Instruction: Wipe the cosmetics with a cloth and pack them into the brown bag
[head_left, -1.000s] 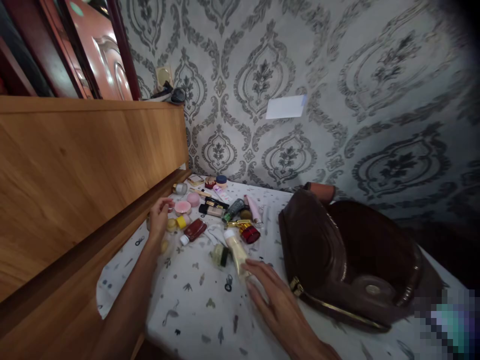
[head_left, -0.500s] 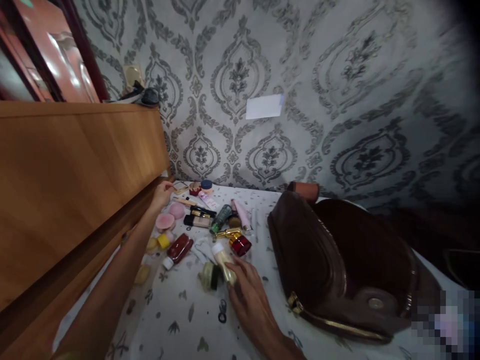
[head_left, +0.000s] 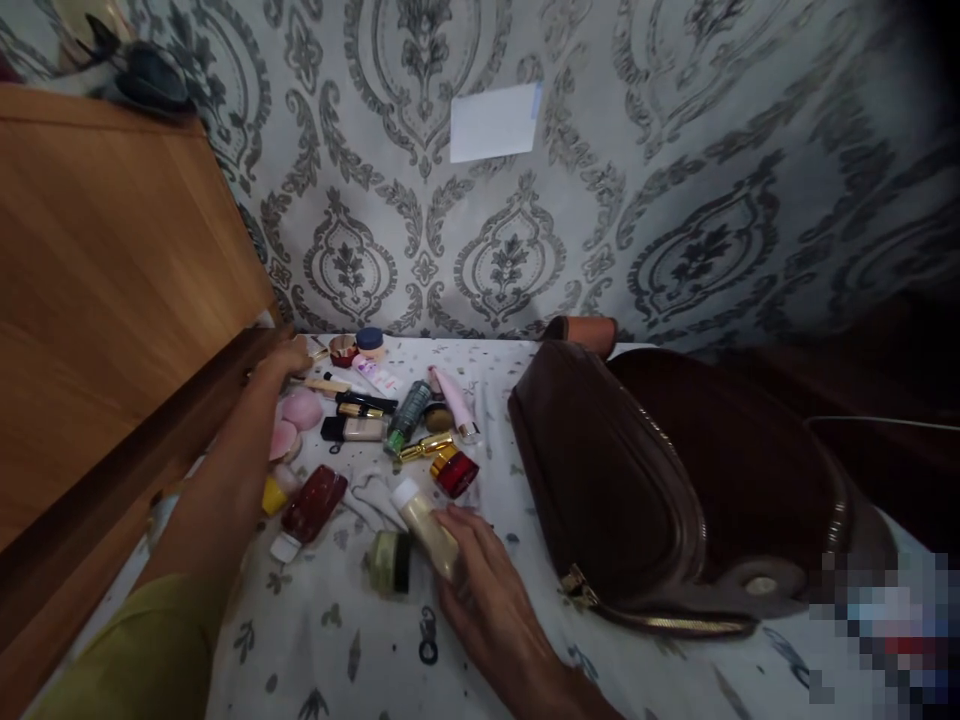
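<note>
My right hand (head_left: 487, 600) curls around the lower part of a pale cream bottle (head_left: 426, 525) with a white cap, tilted on the cloth. A green jar (head_left: 384, 562) with a dark lid lies just left of it. At the far left, my left hand (head_left: 281, 362) has its fingers drawn together beside a flat gold-edged case (head_left: 318, 350); blur hides what they grip. Near that hand lie pink sponges (head_left: 301, 408) and a brown-red jar (head_left: 343, 350). A red bottle (head_left: 315, 505) with a white cap lies between my arms, and a red jar (head_left: 456, 472) sits beyond the cream bottle.
A large open brown leather bag (head_left: 600, 470) stands on the right. A wooden cabinet (head_left: 127, 240) borders the left side. More cosmetics lie mid-cloth, including a green bottle (head_left: 409, 415) and a pink tube (head_left: 452, 400). Behind is the patterned wall (head_left: 420, 200).
The view has swung right and down, so everything appears further left and higher. My right hand stays on the cream bottle; my left hand remains by the flat case.
</note>
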